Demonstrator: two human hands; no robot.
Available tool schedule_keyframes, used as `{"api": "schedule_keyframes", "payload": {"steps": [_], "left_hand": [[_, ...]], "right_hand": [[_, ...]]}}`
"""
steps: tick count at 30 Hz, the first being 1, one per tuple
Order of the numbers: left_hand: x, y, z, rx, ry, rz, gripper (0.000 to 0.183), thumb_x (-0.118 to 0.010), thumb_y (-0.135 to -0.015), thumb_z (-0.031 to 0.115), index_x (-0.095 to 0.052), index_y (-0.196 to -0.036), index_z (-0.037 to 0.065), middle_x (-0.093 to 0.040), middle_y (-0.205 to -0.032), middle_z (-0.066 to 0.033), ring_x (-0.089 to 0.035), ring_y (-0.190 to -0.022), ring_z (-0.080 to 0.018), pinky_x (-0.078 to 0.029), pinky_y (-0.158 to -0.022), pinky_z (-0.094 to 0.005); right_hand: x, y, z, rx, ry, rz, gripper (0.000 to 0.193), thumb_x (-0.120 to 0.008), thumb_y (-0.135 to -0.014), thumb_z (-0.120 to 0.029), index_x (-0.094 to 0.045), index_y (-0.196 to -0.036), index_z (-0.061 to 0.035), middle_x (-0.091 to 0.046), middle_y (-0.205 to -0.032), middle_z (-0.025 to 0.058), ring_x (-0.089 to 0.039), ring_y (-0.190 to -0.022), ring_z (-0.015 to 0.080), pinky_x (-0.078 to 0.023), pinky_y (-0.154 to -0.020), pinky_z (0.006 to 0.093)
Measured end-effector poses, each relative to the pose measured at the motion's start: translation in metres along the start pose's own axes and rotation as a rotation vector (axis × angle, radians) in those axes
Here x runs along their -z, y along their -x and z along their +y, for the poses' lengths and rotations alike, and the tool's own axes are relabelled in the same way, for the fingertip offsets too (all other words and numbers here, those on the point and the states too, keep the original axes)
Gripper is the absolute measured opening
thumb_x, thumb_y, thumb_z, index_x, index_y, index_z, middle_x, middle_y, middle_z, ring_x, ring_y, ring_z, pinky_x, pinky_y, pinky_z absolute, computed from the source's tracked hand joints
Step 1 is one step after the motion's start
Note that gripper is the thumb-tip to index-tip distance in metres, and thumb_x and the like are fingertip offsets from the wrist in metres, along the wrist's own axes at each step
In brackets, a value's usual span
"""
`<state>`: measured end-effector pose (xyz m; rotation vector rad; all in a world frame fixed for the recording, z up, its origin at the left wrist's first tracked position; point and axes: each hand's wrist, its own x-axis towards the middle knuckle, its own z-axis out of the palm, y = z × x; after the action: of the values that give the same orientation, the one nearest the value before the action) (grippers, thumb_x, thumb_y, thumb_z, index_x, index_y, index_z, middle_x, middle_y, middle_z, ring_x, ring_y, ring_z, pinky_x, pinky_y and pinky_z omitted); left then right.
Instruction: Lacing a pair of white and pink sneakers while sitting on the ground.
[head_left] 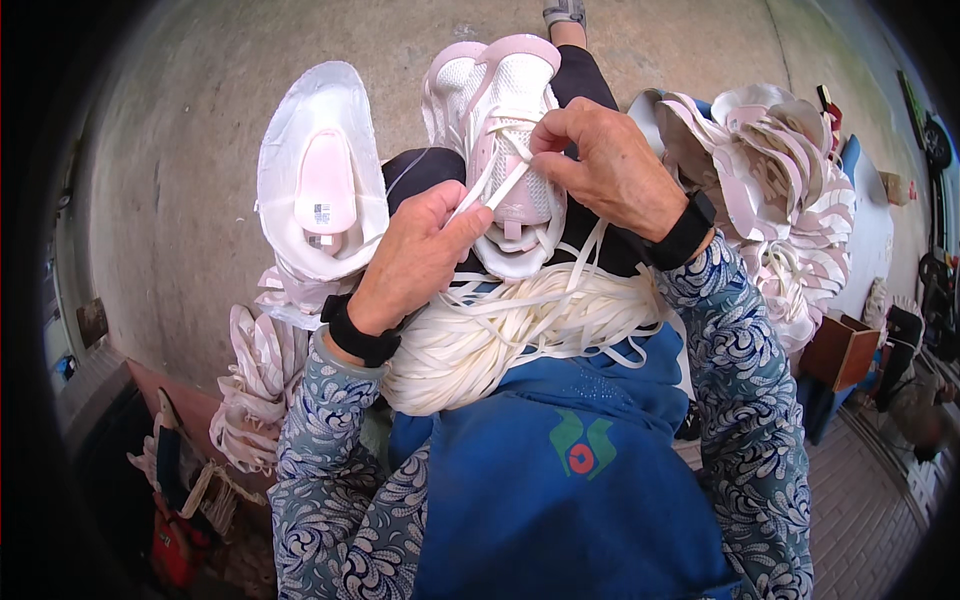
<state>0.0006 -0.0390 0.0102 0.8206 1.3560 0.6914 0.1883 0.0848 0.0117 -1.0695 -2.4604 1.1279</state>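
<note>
A white and pink mesh shoe upper [512, 85] rests on my lap, its toe pointing away from me. My left hand [418, 255] is closed in a pinch on a cream shoelace [512, 182] beside the upper's opening. On the other side, the thumb and forefinger of my right hand [615, 165] pinch the lace close to the eyelet rows. Lace strands cross the front of the upper. A second upper [447, 95] lies against its left side. Nearer me, a thick bundle of cream laces [520, 325] is spread over my blue apron [560, 480].
To the left stands a stack topped by a sole-up white upper [325, 185], with more uppers [255, 385] below it. Piled uppers [760, 180] fill the right side, close to my right forearm. A brown wooden box [838, 352] and another person [915, 400] are farther right.
</note>
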Motion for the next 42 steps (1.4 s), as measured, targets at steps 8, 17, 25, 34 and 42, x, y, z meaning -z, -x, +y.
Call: {"api": "schedule_keyframes", "payload": {"steps": [8,17,25,34,42], "left_hand": [[0.000,-0.002,0.000,0.030,-0.014,-0.004,0.023,-0.057,-0.095,0.029,-0.053,-0.084,0.010,-0.041,-0.063,0.0074,-0.036,-0.046,-0.0004,-0.029,-0.038,-0.0167],[0.020,0.019,0.003,0.129,-0.013,0.090,0.017,-0.056,-0.093,0.019,-0.053,-0.080,0.008,-0.042,-0.060,0.0076,-0.036,-0.048,-0.0011,-0.027,-0.040,-0.0197],[0.029,0.039,0.004,0.126,0.030,0.077,0.013,-0.056,-0.094,0.017,-0.055,-0.087,0.006,-0.043,-0.061,0.0084,-0.035,-0.045,0.0002,-0.026,-0.038,-0.0178],[0.010,0.034,0.000,-0.025,-0.061,0.027,0.017,-0.057,-0.095,0.021,-0.055,-0.086,0.007,-0.042,-0.064,0.0092,-0.035,-0.052,0.0005,-0.027,-0.043,-0.0179],[0.004,0.036,0.001,0.056,-0.173,0.008,0.025,-0.055,-0.095,0.025,-0.056,-0.083,0.003,-0.049,-0.063,0.0029,-0.042,-0.057,-0.0047,-0.034,-0.050,-0.0230]], "right_hand": [[-0.008,0.001,0.002,0.096,0.123,0.146,0.016,-0.061,-0.078,-0.015,-0.065,-0.080,0.0004,-0.060,-0.075,0.0185,-0.062,-0.076,0.0368,-0.049,-0.069,0.0432],[0.000,-0.001,0.011,-0.183,-0.212,0.048,0.020,-0.059,-0.078,-0.016,-0.061,-0.078,0.0043,-0.063,-0.075,0.0205,-0.063,-0.071,0.0369,-0.050,-0.069,0.0408],[-0.022,-0.002,0.009,-0.080,0.002,0.156,0.022,-0.063,-0.077,-0.017,-0.060,-0.086,0.0029,-0.063,-0.076,0.0169,-0.063,-0.070,0.0292,-0.050,-0.065,0.0361],[-0.028,0.009,0.010,-0.032,-0.014,0.305,0.017,-0.063,-0.080,-0.016,-0.061,-0.087,-0.0008,-0.062,-0.079,0.0144,-0.062,-0.068,0.0295,-0.049,-0.062,0.0377],[-0.041,0.005,0.003,0.134,0.303,0.351,0.013,-0.062,-0.083,-0.017,-0.059,-0.087,-0.0052,-0.056,-0.086,0.0133,-0.063,-0.067,0.0333,-0.051,-0.059,0.0435]]}}
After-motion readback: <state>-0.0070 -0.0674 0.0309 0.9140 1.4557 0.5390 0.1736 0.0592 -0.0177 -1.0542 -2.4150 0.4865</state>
